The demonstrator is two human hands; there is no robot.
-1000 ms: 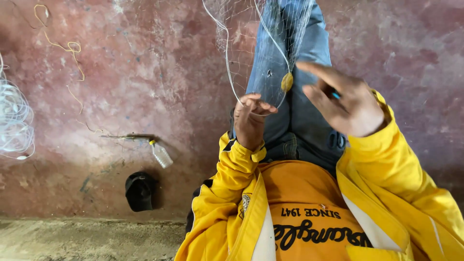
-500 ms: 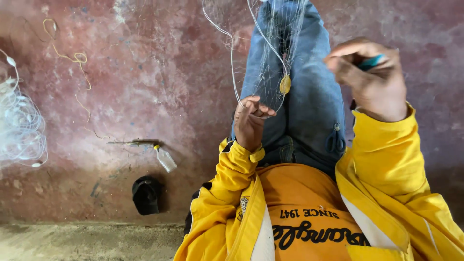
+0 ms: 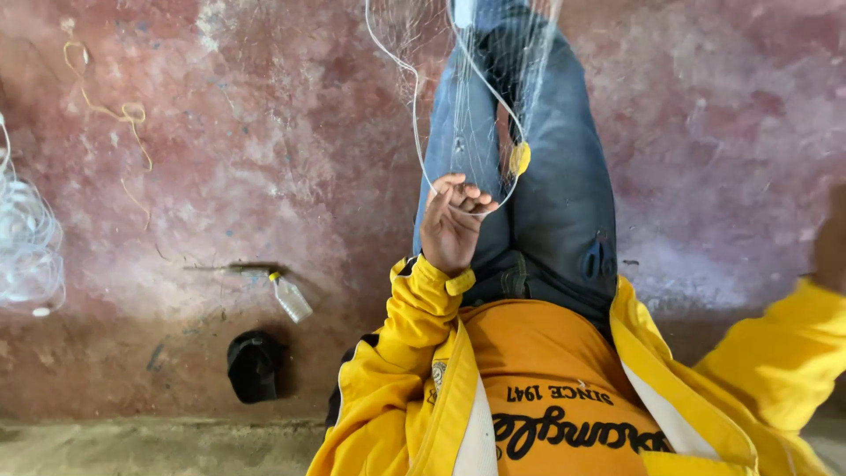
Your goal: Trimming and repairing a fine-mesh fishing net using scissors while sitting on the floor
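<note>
The biggest thing in view is the reddish floor (image 3: 264, 176), and the person sits on it with both legs in blue jeans (image 3: 564, 203) stretched straight away from the body. Over the legs lies 1 fine, almost clear fishing net (image 3: 467, 106), w/ its long axis running along the legs, from the lap out to the top edge of the picture. So the net lies directly ahead of the left hand (image 3: 451, 225), which is much the nearer one: its fingers are curled and pinch the net's white edge cord (image 3: 414, 115) where this cord makes a loop, just above the lap. 1 small yellow float (image 3: 520, 159) hangs on the cord, just beside this hand, on its right and a little farther away. The right hand (image 3: 830, 238) is well apart, at the right edge of the frame, only a dark blurred shape above the yellow sleeve (image 3: 775, 353); I cannot tell if it is closed or holds anything, perhaps it is cut by the frame. The hands are thus far from each other. On the floor at left: 1 bundle of pale line (image 3: 26, 247), 1 thin yellowish string (image 3: 115, 115), 1 dark cap (image 3: 254, 366), 1 small plastic bottle (image 3: 291, 298), all well away from both hands.
</note>
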